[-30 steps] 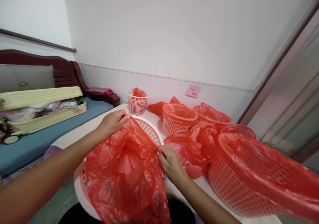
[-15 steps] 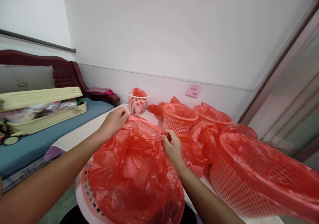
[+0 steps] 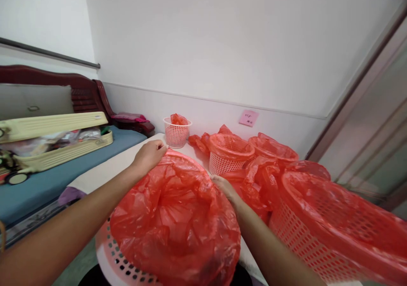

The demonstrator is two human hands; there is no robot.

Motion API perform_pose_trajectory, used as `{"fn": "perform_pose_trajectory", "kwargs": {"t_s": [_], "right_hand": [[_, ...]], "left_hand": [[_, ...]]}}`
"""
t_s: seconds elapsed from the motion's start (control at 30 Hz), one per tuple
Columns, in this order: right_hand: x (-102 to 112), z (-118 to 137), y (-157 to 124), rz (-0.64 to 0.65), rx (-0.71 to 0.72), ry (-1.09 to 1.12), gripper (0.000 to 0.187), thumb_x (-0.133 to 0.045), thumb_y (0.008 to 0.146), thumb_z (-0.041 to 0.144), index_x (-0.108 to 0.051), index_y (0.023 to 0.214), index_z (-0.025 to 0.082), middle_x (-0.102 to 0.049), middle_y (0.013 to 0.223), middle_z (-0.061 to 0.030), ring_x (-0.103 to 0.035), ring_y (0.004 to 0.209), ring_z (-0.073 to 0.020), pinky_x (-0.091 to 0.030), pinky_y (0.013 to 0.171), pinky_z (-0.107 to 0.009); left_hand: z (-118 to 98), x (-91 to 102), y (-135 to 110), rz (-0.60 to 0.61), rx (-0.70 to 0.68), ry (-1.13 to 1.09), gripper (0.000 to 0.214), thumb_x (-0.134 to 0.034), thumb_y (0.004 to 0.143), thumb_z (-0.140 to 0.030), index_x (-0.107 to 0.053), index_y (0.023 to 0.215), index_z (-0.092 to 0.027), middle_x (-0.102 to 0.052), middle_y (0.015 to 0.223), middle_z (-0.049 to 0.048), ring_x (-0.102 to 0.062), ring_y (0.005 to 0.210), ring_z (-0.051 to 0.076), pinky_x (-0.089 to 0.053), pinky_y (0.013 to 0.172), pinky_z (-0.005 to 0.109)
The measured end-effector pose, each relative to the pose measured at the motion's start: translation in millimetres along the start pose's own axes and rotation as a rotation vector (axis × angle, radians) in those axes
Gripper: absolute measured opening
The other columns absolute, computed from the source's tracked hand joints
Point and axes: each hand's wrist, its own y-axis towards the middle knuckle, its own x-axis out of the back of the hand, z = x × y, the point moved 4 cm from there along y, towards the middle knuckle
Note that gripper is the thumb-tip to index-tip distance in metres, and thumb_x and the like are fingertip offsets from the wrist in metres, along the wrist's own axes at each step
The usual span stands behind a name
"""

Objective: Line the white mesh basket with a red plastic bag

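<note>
A red plastic bag is spread over a pink perforated basket at the near edge of the white table. My left hand pinches the bag's far edge at the top, fingers closed on the plastic. On the bag's right side my right hand presses along its edge. Its fingertips are tucked behind the plastic, so the grip is hidden.
Several other pink baskets lined with red bags stand on the table: a large one at the right, a medium one and a small one near the wall. An open yellow suitcase lies on a blue couch at the left.
The bag went from hanging bunched over the basket's front to stretched across its rim. My right hand moved up and away along the right edge. My left hand stayed at the far edge.
</note>
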Motion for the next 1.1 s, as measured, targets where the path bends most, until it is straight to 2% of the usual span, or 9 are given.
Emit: {"fn": "perform_pose_trajectory", "kwargs": {"t_s": [0.07,0.17,0.27,0.4,0.53,0.7,0.87,1.03,1.1], "right_hand": [[6,-4,0,-0.037,-0.014,-0.008,0.013,-0.054,0.072,0.026,-0.064,0.068,0.018,-0.069,0.066,-0.0081,-0.064,0.058,-0.0213,-0.049,0.056,-0.033],[25,0,4,-0.263,0.027,-0.052,0.01,-0.053,0.07,0.024,-0.062,0.072,0.019,-0.065,0.063,-0.005,-0.06,0.056,-0.0197,-0.047,0.055,-0.032],[33,24,5,-0.416,0.221,-0.133,0.016,-0.054,0.075,0.03,-0.061,0.085,0.019,-0.067,0.081,-0.0058,-0.062,0.073,-0.0199,-0.048,0.069,-0.032],[6,53,5,-0.271,0.452,-0.507,0.019,-0.058,0.082,0.034,-0.063,0.092,0.018,-0.067,0.09,-0.0069,-0.06,0.082,-0.02,-0.044,0.075,-0.032],[-8,46,12,-0.21,0.388,-0.717,0.01,-0.054,0.081,0.018,-0.055,0.072,0.02,-0.06,0.072,-0.0012,-0.055,0.071,-0.017,-0.038,0.068,-0.029],[6,31,15,-0.25,0.359,-0.694,0.012,-0.051,0.081,0.017,-0.052,0.07,0.021,-0.059,0.071,-0.0013,-0.055,0.069,-0.0177,-0.037,0.065,-0.028],[13,22,12,-0.284,0.315,-0.675,0.009,-0.05,0.082,0.017,-0.058,0.077,0.019,-0.064,0.077,-0.0043,-0.058,0.073,-0.0198,-0.041,0.069,-0.031],[4,19,7,-0.272,0.339,-0.624,0.015,-0.049,0.082,0.014,-0.062,0.09,0.017,-0.068,0.09,-0.0082,-0.062,0.085,-0.0219,-0.044,0.078,-0.033],[2,18,5,-0.277,0.318,-0.639,0.016,-0.049,0.083,0.015,-0.063,0.091,0.017,-0.068,0.09,-0.0088,-0.062,0.084,-0.0224,-0.045,0.077,-0.033]], "left_hand": [[2,0.4,3,0.01,0.016,-0.008,0.033,-0.052,0.086,-0.04,-0.048,0.06,-0.021,-0.044,0.054,-0.0053,-0.043,0.053,0.013,-0.026,0.053,0.028],[4,0.7,5,0.012,0.037,-0.011,0.038,-0.056,0.088,-0.043,-0.047,0.06,-0.02,-0.041,0.054,-0.0068,-0.041,0.052,0.011,-0.03,0.053,0.026],[2,-1.8,7,0.021,0.028,-0.019,0.04,-0.058,0.089,-0.045,-0.048,0.061,-0.019,-0.042,0.055,-0.0071,-0.04,0.051,0.01,-0.033,0.053,0.025],[-9,-8.4,9,0.039,-0.024,-0.077,0.039,-0.06,0.088,-0.044,-0.049,0.061,-0.018,-0.042,0.054,-0.0078,-0.039,0.049,0.009,-0.036,0.053,0.025],[-18,-8.5,6,-0.019,-0.112,-0.223,0.025,-0.056,0.087,-0.037,-0.056,0.07,-0.019,-0.055,0.064,-0.0039,-0.052,0.06,0.012,-0.042,0.06,0.026],[-8,10.2,-22,-0.187,-0.117,-0.358,0.032,-0.037,0.093,-0.046,-0.055,0.095,-0.02,-0.066,0.094,0.0043,-0.062,0.087,0.018,-0.048,0.076,0.028],[4,16.4,-61,0.013,-0.089,-0.259,0.037,-0.054,0.086,-0.054,-0.063,0.101,-0.022,-0.07,0.099,0.0065,-0.065,0.093,0.026,-0.048,0.084,0.04],[9,-1.5,-77,0.102,-0.058,-0.182,0.053,-0.078,0.064,-0.047,-0.065,0.108,-0.021,-0.067,0.119,0.0167,-0.055,0.118,0.043,-0.036,0.101,0.059],[11,-11.7,-78,0.139,-0.034,-0.232,0.047,-0.08,0.061,-0.044,-0.067,0.099,-0.019,-0.07,0.109,0.0193,-0.061,0.109,0.046,-0.042,0.094,0.062]]}}
